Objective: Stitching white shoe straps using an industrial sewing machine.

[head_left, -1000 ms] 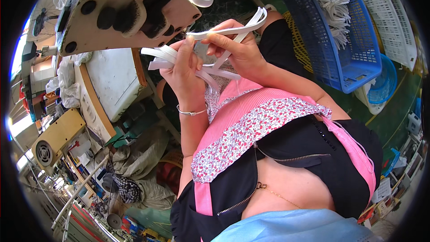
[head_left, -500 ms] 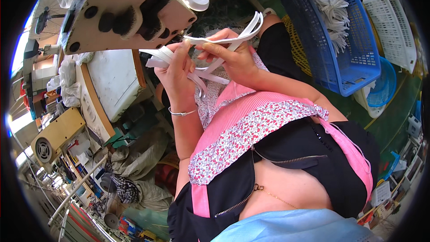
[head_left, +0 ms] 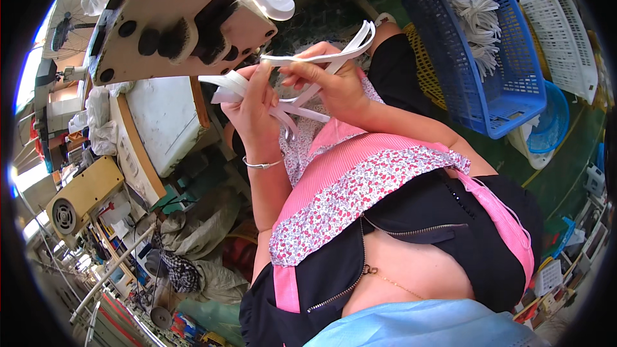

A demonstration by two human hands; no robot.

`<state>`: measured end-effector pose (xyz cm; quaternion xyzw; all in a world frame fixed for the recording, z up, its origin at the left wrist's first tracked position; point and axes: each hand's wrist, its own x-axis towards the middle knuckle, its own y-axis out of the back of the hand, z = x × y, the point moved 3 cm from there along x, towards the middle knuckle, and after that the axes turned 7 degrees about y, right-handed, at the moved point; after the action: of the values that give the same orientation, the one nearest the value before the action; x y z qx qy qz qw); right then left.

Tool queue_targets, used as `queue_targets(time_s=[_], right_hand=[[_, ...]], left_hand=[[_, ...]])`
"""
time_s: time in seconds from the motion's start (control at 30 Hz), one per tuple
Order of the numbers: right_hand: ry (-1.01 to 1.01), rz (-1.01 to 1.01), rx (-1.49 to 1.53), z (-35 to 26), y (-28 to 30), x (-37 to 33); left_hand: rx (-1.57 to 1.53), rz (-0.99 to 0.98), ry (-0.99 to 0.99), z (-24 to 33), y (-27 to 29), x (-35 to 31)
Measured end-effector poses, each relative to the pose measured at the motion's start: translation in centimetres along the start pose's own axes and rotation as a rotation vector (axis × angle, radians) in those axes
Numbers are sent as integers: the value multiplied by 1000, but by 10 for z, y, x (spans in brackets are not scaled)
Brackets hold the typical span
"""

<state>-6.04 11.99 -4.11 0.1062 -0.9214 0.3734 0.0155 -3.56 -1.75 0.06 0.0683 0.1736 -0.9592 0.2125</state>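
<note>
White flat strips [head_left: 352, 50] loop between my two hands above my lap. My left hand [head_left: 252, 99] is closed around a bundle of them, with flat ends sticking out on its left and curled ends hanging below it. Its thumb and fingertip pinch one end of a strip near the top. My right hand [head_left: 331, 87] pinches the same strip a little to the right, and the strip bends back in a loop beyond that hand. The strips' exact kind does not show. A pink apron [head_left: 360, 173] with a floral band lies under my forearms.
A sewing machine's tilted underside [head_left: 186, 26] overhangs at upper left, beside a white worktable [head_left: 167, 115]. At upper right a blue basket [head_left: 514, 99] holds bundles of white strips, next to a white basket [head_left: 562, 38]. Bunched cloth [head_left: 212, 225] lies at left.
The view has shifted slightly, so the machine sits a little lower and further left. Both hands keep the same grip on the strips, with barely any movement.
</note>
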Motion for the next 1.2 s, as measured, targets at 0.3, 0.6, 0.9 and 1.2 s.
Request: queue_targets(time_s=[0.3, 0.6, 0.9, 1.2], right_hand=[[-104, -111, 46, -18, 9, 26], [-136, -288, -96, -34, 11, 54], [-109, -271, -90, -30, 8, 57], [-149, -287, -144, -25, -3, 51]], left_hand=[[125, 60, -110, 5, -7, -5], [242, 84, -191, 7, -9, -4], [88, 197, -226, 3, 4, -15], [-79, 207, -146, 5, 38, -14]])
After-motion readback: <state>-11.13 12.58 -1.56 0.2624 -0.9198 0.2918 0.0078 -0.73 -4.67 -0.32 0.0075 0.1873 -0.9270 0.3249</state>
